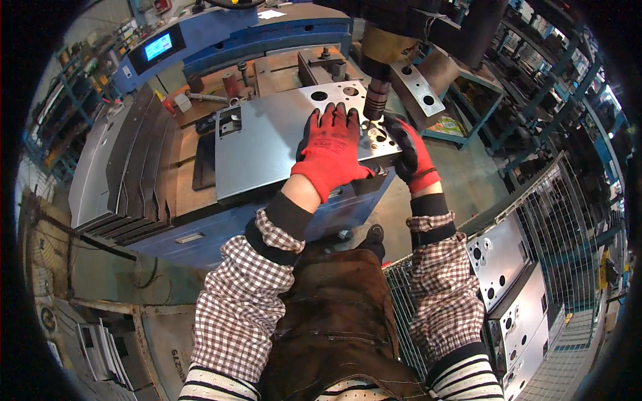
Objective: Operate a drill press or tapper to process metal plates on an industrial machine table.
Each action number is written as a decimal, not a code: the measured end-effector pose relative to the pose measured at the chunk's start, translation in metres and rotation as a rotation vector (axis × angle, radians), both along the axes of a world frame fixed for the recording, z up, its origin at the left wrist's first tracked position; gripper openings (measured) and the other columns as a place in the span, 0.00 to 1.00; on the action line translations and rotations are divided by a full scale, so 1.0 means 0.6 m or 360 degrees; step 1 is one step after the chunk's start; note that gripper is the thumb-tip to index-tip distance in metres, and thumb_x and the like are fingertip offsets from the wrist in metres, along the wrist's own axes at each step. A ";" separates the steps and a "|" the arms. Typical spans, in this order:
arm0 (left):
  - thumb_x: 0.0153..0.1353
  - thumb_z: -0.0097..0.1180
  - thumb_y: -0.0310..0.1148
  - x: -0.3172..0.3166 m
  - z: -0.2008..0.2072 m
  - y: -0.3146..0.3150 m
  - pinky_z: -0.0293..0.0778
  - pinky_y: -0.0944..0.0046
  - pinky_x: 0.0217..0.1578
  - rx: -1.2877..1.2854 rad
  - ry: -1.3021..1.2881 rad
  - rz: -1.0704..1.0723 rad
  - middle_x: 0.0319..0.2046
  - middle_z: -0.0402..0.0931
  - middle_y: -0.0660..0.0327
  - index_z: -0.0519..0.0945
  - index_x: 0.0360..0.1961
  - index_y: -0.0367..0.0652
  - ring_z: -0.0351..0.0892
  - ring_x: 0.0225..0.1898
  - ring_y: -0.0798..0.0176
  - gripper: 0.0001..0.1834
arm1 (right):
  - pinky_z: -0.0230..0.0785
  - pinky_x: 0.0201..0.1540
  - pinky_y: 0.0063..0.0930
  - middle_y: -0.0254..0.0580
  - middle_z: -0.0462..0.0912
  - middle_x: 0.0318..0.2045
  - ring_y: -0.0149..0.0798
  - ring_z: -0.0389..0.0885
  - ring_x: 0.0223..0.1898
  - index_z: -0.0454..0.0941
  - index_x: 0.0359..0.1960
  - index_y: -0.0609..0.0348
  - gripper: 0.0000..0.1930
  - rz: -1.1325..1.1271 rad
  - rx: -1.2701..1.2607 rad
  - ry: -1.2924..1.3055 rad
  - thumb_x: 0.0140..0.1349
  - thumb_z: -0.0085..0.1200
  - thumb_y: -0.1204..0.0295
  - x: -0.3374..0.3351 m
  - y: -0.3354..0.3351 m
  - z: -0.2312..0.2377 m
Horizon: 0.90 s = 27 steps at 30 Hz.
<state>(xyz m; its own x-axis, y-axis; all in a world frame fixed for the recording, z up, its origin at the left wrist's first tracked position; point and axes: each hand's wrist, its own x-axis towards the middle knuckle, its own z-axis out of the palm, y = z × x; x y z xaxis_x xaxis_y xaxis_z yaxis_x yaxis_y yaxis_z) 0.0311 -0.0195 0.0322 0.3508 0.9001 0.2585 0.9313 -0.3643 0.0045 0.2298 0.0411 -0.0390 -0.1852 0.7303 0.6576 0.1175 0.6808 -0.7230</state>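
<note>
A flat sheet-metal panel (pixel 257 154) with round holes at its right end and a square cutout on its left lies on the blue machine's bed. My left hand (pixel 331 147), in a red and black glove, rests flat on the panel with fingers stretched toward the far edge. My right hand (pixel 412 152), gloved alike, is closed round the panel's right edge; its fingertips are partly hidden. Between the hands, the dark cylindrical tool (pixel 378 93) of the machine head comes down onto the holed end, close to my right fingers.
Several bent metal panels (pixel 117 160) stand stacked at the left of the bed. A lit control screen (pixel 158 47) sits behind. Finished-looking holed panels (pixel 515 294) fill a wire cage cart (pixel 558 200) at my right. Shelving racks (pixel 562 73) line the right side.
</note>
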 end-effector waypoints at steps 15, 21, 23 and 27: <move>0.37 0.61 0.64 -0.026 -0.020 0.004 0.43 0.46 0.63 0.0040 0.0002 -0.0015 0.62 0.54 0.42 0.55 0.63 0.35 0.49 0.66 0.46 0.58 | 0.56 0.63 0.41 0.47 0.62 0.62 0.47 0.61 0.62 0.59 0.61 0.56 0.25 0.0059 0.0755 0.0534 0.66 0.40 0.58 -0.018 -0.087 0.325; 0.36 0.62 0.64 -0.030 -0.016 0.007 0.43 0.46 0.63 -0.0032 0.0010 0.0005 0.62 0.54 0.43 0.54 0.63 0.36 0.48 0.66 0.46 0.59 | 0.66 0.49 0.27 0.39 0.71 0.51 0.34 0.73 0.47 0.64 0.59 0.61 0.24 -0.0075 0.0787 0.0285 0.67 0.41 0.60 -0.052 -0.090 0.359; 0.36 0.61 0.64 -0.027 -0.017 0.009 0.43 0.46 0.63 -0.0022 0.0020 0.0004 0.62 0.54 0.44 0.54 0.63 0.36 0.48 0.66 0.47 0.59 | 0.66 0.49 0.25 0.38 0.72 0.51 0.34 0.73 0.47 0.64 0.60 0.60 0.24 -0.0075 0.0630 0.0280 0.67 0.42 0.60 -0.044 -0.082 0.358; 0.36 0.61 0.65 -0.032 -0.022 0.010 0.44 0.46 0.63 -0.0021 0.0040 0.0048 0.62 0.54 0.45 0.55 0.63 0.36 0.49 0.66 0.48 0.59 | 0.67 0.46 0.26 0.41 0.74 0.47 0.34 0.74 0.46 0.65 0.58 0.61 0.22 -0.0140 0.0598 0.0059 0.64 0.47 0.68 -0.054 -0.089 0.377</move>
<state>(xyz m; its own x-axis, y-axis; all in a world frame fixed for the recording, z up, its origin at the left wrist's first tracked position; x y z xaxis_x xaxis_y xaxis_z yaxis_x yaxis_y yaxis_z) 0.0121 -0.0135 0.0190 0.3299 0.9135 0.2383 0.9416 -0.3363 -0.0145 0.1976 -0.0124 0.1871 -0.1037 0.4495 0.8873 0.1657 0.8874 -0.4302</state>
